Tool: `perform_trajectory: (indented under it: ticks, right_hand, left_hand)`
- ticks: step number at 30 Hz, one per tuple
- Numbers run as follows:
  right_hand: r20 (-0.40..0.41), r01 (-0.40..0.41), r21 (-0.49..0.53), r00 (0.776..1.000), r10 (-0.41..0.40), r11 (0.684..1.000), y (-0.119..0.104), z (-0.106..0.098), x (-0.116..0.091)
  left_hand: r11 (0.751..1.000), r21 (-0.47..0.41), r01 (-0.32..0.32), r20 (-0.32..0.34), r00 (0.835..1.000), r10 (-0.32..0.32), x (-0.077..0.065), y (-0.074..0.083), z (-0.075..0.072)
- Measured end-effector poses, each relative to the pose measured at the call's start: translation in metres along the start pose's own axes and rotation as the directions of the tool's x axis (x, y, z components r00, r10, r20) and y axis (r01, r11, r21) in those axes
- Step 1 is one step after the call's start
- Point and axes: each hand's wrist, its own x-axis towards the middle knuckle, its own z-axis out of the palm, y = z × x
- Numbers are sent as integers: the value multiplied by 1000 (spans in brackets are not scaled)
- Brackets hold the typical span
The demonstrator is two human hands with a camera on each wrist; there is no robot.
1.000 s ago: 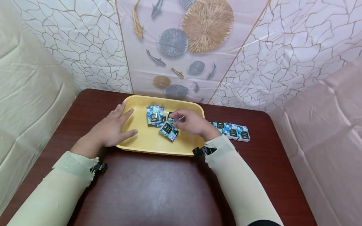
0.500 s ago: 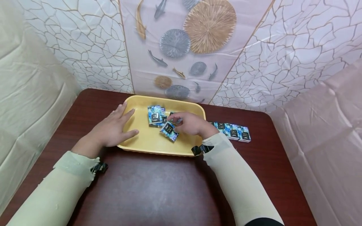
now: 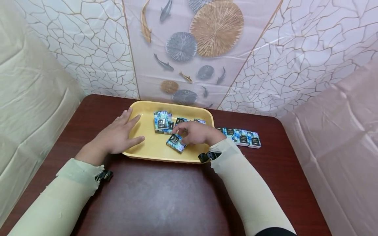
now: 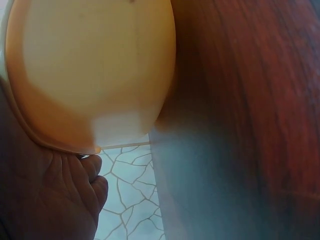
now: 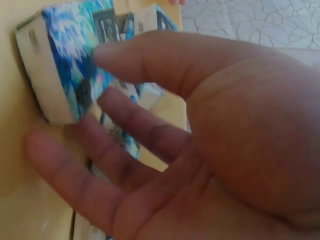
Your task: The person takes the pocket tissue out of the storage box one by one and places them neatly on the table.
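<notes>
In the head view my left hand (image 3: 115, 135) lies over the left rim of a yellow tray (image 3: 153, 151), fingers spread and straight. The left wrist view shows its palm beside the tray's outer wall (image 4: 95, 75). My right hand (image 3: 198, 132) is inside the tray, its index finger and thumb pinching a small blue floral box (image 3: 176, 144) with a black label. Close up, the thumb lies against the box's printed face (image 5: 72, 42), while the other fingers hang loosely curled below. The index finger is hidden in the right wrist view.
Behind the pinched box, several matching boxes (image 3: 160, 120) lie partly stacked in the tray. Another box (image 3: 199, 121) shows near the tray's far right corner. Outside, to the right, a row of such boxes (image 3: 242, 139) lies on the dark red table (image 3: 165, 196). Patterned fabric (image 3: 100, 49) hangs behind.
My right hand has come down and slightly nearer onto the tilted box, which has turned and now lies flatter and nearer the tray's front. My left hand has stayed in place.
</notes>
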Motion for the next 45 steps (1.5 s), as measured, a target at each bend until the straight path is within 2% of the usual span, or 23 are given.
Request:
perform_trajectory:
  ticks: [3,6,15,19,23,29,34,37,41,45]
  right_hand:
    - [67,-48,38,997,45,998,-1,1,1]
    - [92,-61,19,994,59,998,-2,1,2]
    - [97,-41,-120,994,53,992,-2,3,6]
    - [105,-44,-131,993,58,990,-2,1,5]
    - [85,-45,-101,995,54,994,-4,-2,1]
    - [-16,-7,-73,1000,6,997,-6,-10,-9]
    - [-127,13,-47,992,-19,999,-7,-23,-28]
    - [-203,-1,-48,979,-9,999,-6,-32,-43]
    - [-314,-34,-27,949,24,999,-1,-44,-62]
    - [-386,-58,42,920,70,997,8,-54,-81]
  left_hand:
    - [1000,-2,9,2,1000,-9,0,0,1]
    - [1000,-5,8,-2,1000,-8,0,-1,1]
    - [1000,1,10,0,1000,-10,1,-3,3]
    - [1000,6,9,-1,1000,-9,2,-3,3]
    - [1000,14,1,-2,1000,-1,3,-2,2]
    - [1000,16,6,5,1000,-6,1,-1,0]
    - [1000,20,-12,-2,1000,12,1,-2,2]
    - [1000,26,-16,-4,1000,16,2,-3,2]
    - [1000,23,-8,1,1000,8,2,-2,3]
    - [1000,19,-4,9,1000,3,1,-2,2]
